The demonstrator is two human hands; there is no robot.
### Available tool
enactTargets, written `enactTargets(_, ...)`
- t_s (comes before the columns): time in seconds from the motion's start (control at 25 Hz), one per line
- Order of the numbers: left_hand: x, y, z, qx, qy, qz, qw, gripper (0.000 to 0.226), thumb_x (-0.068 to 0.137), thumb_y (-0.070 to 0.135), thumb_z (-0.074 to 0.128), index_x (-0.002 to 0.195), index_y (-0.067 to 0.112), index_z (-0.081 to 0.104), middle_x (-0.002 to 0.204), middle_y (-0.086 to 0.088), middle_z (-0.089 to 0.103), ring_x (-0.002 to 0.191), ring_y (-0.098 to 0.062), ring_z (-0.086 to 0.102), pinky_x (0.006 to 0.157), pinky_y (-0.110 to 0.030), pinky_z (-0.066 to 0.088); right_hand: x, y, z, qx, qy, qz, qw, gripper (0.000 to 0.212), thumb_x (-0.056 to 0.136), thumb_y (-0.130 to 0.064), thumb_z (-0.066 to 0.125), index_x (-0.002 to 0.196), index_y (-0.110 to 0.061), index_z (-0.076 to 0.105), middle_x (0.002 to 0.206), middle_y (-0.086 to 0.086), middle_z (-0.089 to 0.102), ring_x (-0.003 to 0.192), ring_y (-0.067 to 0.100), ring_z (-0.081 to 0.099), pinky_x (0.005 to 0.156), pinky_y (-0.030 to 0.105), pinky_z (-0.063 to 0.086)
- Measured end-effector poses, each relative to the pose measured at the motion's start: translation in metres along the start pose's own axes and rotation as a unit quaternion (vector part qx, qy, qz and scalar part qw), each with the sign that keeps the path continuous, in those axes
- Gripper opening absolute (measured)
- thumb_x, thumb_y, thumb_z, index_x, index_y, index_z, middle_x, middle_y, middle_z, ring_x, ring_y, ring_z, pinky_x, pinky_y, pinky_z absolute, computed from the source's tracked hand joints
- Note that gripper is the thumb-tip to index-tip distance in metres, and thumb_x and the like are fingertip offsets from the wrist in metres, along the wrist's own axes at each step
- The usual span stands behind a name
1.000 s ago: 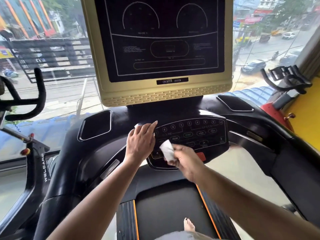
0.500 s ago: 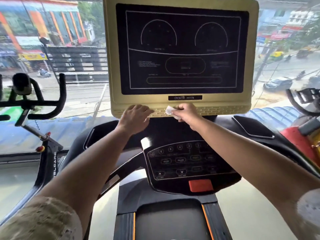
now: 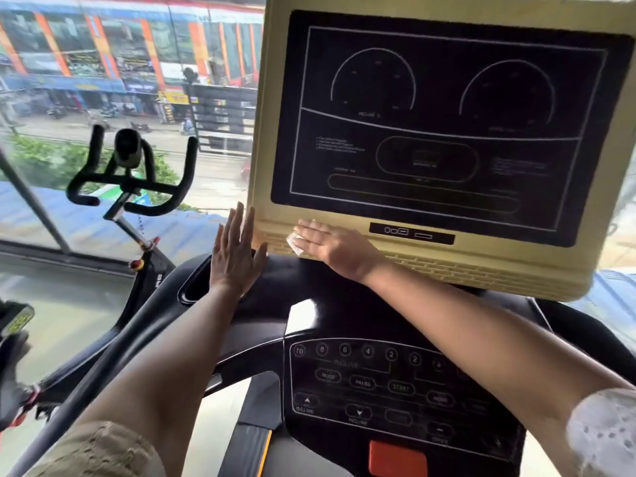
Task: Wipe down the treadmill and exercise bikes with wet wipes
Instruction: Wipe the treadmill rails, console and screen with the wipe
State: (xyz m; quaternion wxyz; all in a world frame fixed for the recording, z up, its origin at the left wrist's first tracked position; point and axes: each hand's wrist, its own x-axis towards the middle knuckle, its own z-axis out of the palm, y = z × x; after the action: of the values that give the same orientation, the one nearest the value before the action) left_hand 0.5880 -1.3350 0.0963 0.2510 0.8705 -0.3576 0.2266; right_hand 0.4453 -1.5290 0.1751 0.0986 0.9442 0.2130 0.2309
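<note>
The treadmill's gold-framed display [image 3: 444, 266] fills the upper right, with a dark screen. My right hand [image 3: 330, 244] lies flat on the frame's lower left edge and presses a white wet wipe [image 3: 293, 243] against it; only a corner of the wipe shows under the fingers. My left hand [image 3: 234, 253] is held up with straight, spread fingers beside the display's lower left corner, over the black console top [image 3: 282, 270]. The button panel [image 3: 378, 387] with an orange stop key sits below. An exercise bike's black handlebars [image 3: 130, 180] stand at the left.
A recessed cup holder [image 3: 194, 285] lies left of my left hand. The treadmill's curved black handrail [image 3: 103, 352] runs down to the lower left. A large window behind shows a street and buildings. Part of another machine [image 3: 15, 318] shows at the far left edge.
Both hands rose from the button panel to the display's lower frame, then slid left along it. My right hand flattened over the wipe; my left hand came off the frame and spread.
</note>
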Motion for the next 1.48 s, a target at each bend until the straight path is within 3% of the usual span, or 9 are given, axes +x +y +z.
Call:
enactTargets(0.12, 0.017, -0.018, -0.004, -0.024, 0.004, -0.051, 0.998, 0.066, 0.099, 0.051, 0.015, 0.154, 0.022, -0.006, 0.164, 0.006, -0.001, 0.151, -0.012, 0.003, 0.122, -0.036, -0.003, 0.033, -0.002, 0.02, -0.056, 0.046, -0.046, 0.996, 0.036, 0.089, 0.002, 0.044, 0.115, -0.003, 0.068, 0.117, 0.013, 0.068, 0.112, 0.028, 0.064, 0.101, 0.035, 0.047)
enactTargets(0.28, 0.057, -0.032, -0.005, -0.136, 0.003, -0.01, 0.991, 0.066, 0.098, 0.05, 0.016, 0.157, 0.02, 0.012, 0.162, 0.009, 0.012, 0.149, -0.011, 0.014, 0.12, -0.033, 0.012, 0.045, -0.005, 0.055, -0.134, 0.007, -0.024, 0.991, 0.045, 0.095, -0.008, 0.038, 0.137, -0.013, 0.051, 0.14, 0.003, 0.054, 0.131, 0.024, 0.048, 0.112, 0.044, 0.032)
enactTargets(0.44, 0.087, -0.042, 0.002, -0.299, -0.034, 0.023, 0.953, 0.068, 0.097, 0.05, 0.024, 0.155, 0.016, 0.018, 0.159, 0.006, 0.022, 0.144, 0.001, 0.021, 0.114, -0.017, 0.02, 0.044, -0.017, 0.072, -0.204, -0.008, 0.013, 0.979, 0.063, 0.092, -0.023, 0.038, 0.152, -0.017, 0.023, 0.158, 0.002, 0.025, 0.145, 0.02, 0.024, 0.118, 0.044, 0.015)
enactTargets(0.64, 0.091, -0.044, 0.023, -0.445, -0.046, 0.05, 0.893, 0.062, 0.102, 0.035, 0.027, 0.156, 0.006, 0.015, 0.162, -0.003, 0.018, 0.148, -0.005, 0.02, 0.117, -0.023, 0.021, 0.049, -0.023, 0.074, -0.174, -0.007, 0.017, 0.985, 0.061, 0.094, -0.031, 0.042, 0.152, -0.022, 0.024, 0.158, -0.002, 0.025, 0.146, 0.018, 0.022, 0.118, 0.043, 0.016)
enactTargets(0.8, 0.089, -0.04, 0.024, -0.464, -0.04, 0.04, 0.884, 0.068, 0.103, 0.044, 0.029, 0.154, 0.003, 0.013, 0.157, 0.023, 0.02, 0.142, 0.008, 0.024, 0.11, -0.011, 0.024, 0.029, -0.013, 0.066, -0.195, 0.016, -0.008, 0.981, 0.056, 0.094, -0.031, 0.045, 0.147, -0.019, 0.037, 0.152, -0.004, 0.036, 0.143, 0.016, 0.03, 0.117, 0.041, 0.021)
enactTargets(0.92, 0.087, -0.039, 0.024, -0.469, -0.02, 0.056, 0.881, 0.057, 0.104, 0.016, 0.03, 0.151, -0.007, 0.009, 0.151, 0.041, 0.018, 0.138, 0.016, 0.024, 0.107, -0.007, 0.025, 0.052, -0.028, 0.077, -0.178, 0.008, 0.04, 0.983, 0.06, 0.091, -0.038, 0.049, 0.147, -0.02, 0.038, 0.153, -0.003, 0.035, 0.143, 0.016, 0.028, 0.118, 0.042, 0.019)
enactTargets(1.08, 0.081, -0.039, 0.022, -0.503, -0.032, 0.045, 0.863, 0.059, 0.1, 0.032, 0.037, 0.154, 0.023, 0.013, 0.156, 0.031, 0.021, 0.145, -0.007, 0.029, 0.115, -0.03, 0.03, 0.04, -0.022, 0.076, -0.19, -0.028, -0.01, 0.981, 0.063, 0.09, -0.04, 0.05, 0.148, -0.023, 0.033, 0.154, -0.007, 0.032, 0.144, 0.012, 0.025, 0.119, 0.041, 0.014)
enactTargets(1.28, 0.07, -0.025, 0.013, -0.497, -0.032, 0.027, 0.867, 0.077, 0.092, 0.038, 0.054, 0.153, 0.031, 0.007, 0.15, 0.043, 0.018, 0.135, 0.01, 0.036, 0.104, -0.01, 0.034, -0.031, 0.014, 0.036, -0.207, -0.085, 0.007, 0.975, 0.058, 0.094, -0.041, 0.049, 0.148, -0.027, 0.034, 0.154, -0.01, 0.03, 0.144, 0.007, 0.023, 0.118, 0.043, 0.01)
enactTargets(1.48, 0.059, -0.018, 0.02, -0.432, 0.019, -0.014, 0.902, 0.083, 0.087, 0.047, 0.06, 0.155, 0.035, 0.014, 0.154, 0.032, 0.024, 0.056, -0.004, 0.045, 0.062, -0.018, 0.047, 0.001, -0.008, 0.054, -0.187, -0.073, 0.051, 0.978, 0.062, 0.093, -0.048, 0.042, 0.15, -0.026, 0.03, 0.156, -0.008, 0.026, 0.145, 0.011, 0.021, 0.118, 0.045, 0.011)
